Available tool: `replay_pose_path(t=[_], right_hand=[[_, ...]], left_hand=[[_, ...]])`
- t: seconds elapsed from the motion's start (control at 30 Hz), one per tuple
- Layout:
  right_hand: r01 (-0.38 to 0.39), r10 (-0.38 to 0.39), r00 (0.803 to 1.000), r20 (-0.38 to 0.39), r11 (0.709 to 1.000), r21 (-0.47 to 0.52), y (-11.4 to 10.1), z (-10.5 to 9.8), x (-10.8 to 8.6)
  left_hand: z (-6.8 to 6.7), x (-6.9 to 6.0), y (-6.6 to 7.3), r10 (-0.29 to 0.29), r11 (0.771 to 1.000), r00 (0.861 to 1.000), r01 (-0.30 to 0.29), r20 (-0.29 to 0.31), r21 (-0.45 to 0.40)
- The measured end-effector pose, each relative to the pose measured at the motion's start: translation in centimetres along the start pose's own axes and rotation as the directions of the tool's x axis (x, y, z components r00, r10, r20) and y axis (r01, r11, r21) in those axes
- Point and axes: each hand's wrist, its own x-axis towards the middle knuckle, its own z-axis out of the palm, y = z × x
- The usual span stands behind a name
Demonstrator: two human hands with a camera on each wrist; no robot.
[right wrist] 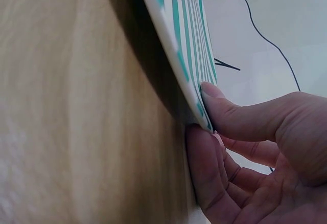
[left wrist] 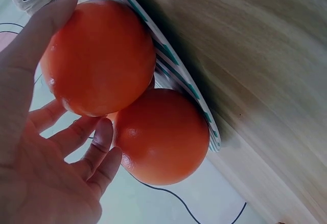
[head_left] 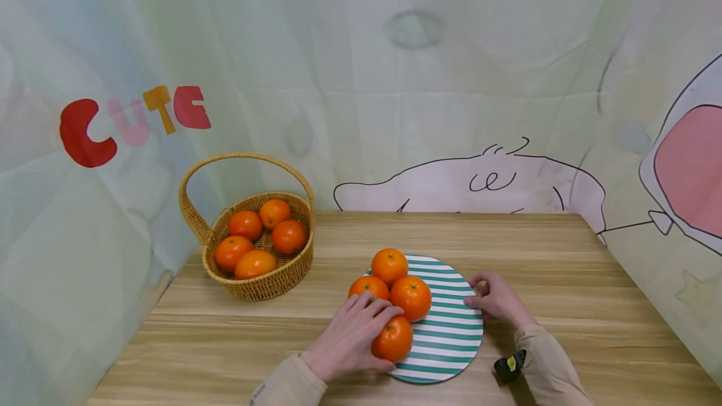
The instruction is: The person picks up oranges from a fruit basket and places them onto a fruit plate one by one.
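A round plate (head_left: pixel 451 337) with green and white stripes lies on the table, several oranges grouped on its left half. My left hand (head_left: pixel 358 334) curls round the nearest orange (head_left: pixel 393 339), thumb on one side and fingers on the other. In the left wrist view that orange (left wrist: pixel 99 58) sits between thumb and fingertips, and another orange (left wrist: pixel 161 137) is beside the fingers. At the plate's right rim, my right hand (head_left: pixel 496 296) pinches the edge. The right wrist view has the thumb (right wrist: pixel 240 116) on top of the plate (right wrist: pixel 176 40) and fingers beneath.
A wicker basket (head_left: pixel 276 284) with a tall handle stands at the back left, holding several oranges (head_left: pixel 256 264). Behind the wooden table (head_left: pixel 553 255) hangs a printed curtain (head_left: pixel 361 111). A black device (head_left: pixel 509 366) is on the right wrist.
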Motion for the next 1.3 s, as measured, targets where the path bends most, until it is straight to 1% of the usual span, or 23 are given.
replay_pose_path(t=[0.2,0.33,0.4,0.43,0.5,0.53,0.57,0.6,0.63,0.67,0.7,0.73,0.8,0.87,0.9,0.93,0.97,1.0,1.03,1.07,1.13,1.2,1.3], right_hand=[[-0.007,0.007,1.0,-0.003,1.0,-0.005,0.0,0.1,0.0],[-0.01,0.01,1.0,-0.004,1.0,-0.004,0.0,0.1,0.0],[-0.007,0.007,1.0,-0.003,1.0,-0.001,0.0,0.0,0.0],[-0.006,0.006,1.0,-0.004,1.0,0.002,0.0,0.0,0.1],[-0.001,0.001,1.0,-0.005,1.0,0.005,0.1,0.0,0.0],[-0.001,0.001,1.0,-0.004,1.0,0.006,0.1,0.0,0.0],[-0.001,0.001,1.0,-0.003,1.0,0.008,0.0,0.0,0.0],[-0.002,0.002,1.0,-0.002,1.0,0.01,0.1,0.0,0.0],[-0.004,0.004,1.0,-0.002,1.0,0.01,0.0,0.0,0.0],[-0.006,0.006,1.0,0.0,1.0,0.01,0.0,0.0,0.0],[-0.008,0.008,1.0,0.0,1.0,0.009,0.0,0.0,0.0],[-0.01,0.01,1.0,0.0,1.0,0.008,0.0,0.0,0.0],[-0.008,0.008,1.0,0.0,1.0,0.005,0.0,0.0,0.0],[-0.007,0.007,1.0,-0.002,1.0,0.006,0.0,0.0,0.0],[-0.005,0.005,1.0,-0.002,1.0,0.005,0.0,0.1,0.0],[-0.004,0.004,1.0,-0.002,1.0,0.006,0.0,0.1,0.1],[-0.002,0.002,1.0,-0.002,1.0,0.005,0.0,0.0,0.1],[-0.003,0.003,1.0,-0.003,1.0,0.005,0.0,0.0,0.1],[-0.003,0.003,1.0,-0.003,1.0,0.004,0.0,0.0,0.1],[-0.002,0.002,1.0,-0.004,1.0,0.003,0.0,0.0,0.1],[-0.002,0.002,1.0,-0.005,1.0,0.002,0.0,0.0,0.0],[-0.001,0.001,1.0,-0.005,1.0,0.002,0.0,0.0,0.0],[-0.001,0.001,1.0,-0.009,1.0,0.001,-0.1,0.0,-0.1]], left_hand=[[0.0,0.0,0.0,-0.012,1.0,1.0,0.012,0.002,-0.006],[-0.3,0.0,-0.3,-0.053,0.996,0.999,0.053,-0.001,-0.078],[-0.7,0.0,-0.7,-0.084,0.985,0.996,0.08,-0.018,-0.154],[-0.8,0.1,-1.0,-0.103,0.975,0.994,0.095,-0.029,-0.199],[-1.3,0.1,-1.8,-0.156,0.948,0.986,0.134,-0.054,-0.289],[-1.4,0.1,-2.3,-0.191,0.93,0.979,0.157,-0.071,-0.333],[-1.6,0.2,-2.8,-0.235,0.907,0.968,0.186,-0.086,-0.378],[-1.8,0.2,-3.3,-0.283,0.888,0.952,0.215,-0.116,-0.407],[-1.9,0.1,-4.1,-0.333,0.869,0.931,0.242,-0.147,-0.431],[-2.1,0.1,-4.9,-0.379,0.853,0.907,0.264,-0.185,-0.45],[-2.2,0.0,-5.9,-0.422,0.84,0.877,0.284,-0.23,-0.462],[-2.3,0.0,-7.0,-0.465,0.827,0.842,0.302,-0.274,-0.474],[-2.6,-0.4,-9.4,-0.533,0.807,0.768,0.335,-0.356,-0.486],[-2.8,-0.8,-11.9,-0.598,0.775,0.704,0.385,-0.384,-0.501],[-3.0,-1.0,-12.9,-0.631,0.754,0.677,0.419,-0.38,-0.507],[-3.1,-1.2,-13.9,-0.661,0.731,0.656,0.455,-0.364,-0.509],[-3.2,-1.4,-14.8,-0.689,0.707,0.641,0.492,-0.339,-0.507],[-3.4,-1.7,-15.5,-0.713,0.684,0.63,0.53,-0.307,-0.501],[-3.5,-1.8,-16.2,-0.733,0.664,0.624,0.568,-0.271,-0.486],[-3.5,-2.0,-16.8,-0.746,0.649,0.62,0.599,-0.241,-0.469],[-3.6,-2.2,-17.7,-0.763,0.629,0.617,0.643,-0.191,-0.437],[-3.5,-2.4,-18.4,-0.772,0.619,0.616,0.671,-0.156,-0.408],[-3.1,-2.4,-19.0,-0.781,0.605,0.614,0.7,-0.111,-0.38]])
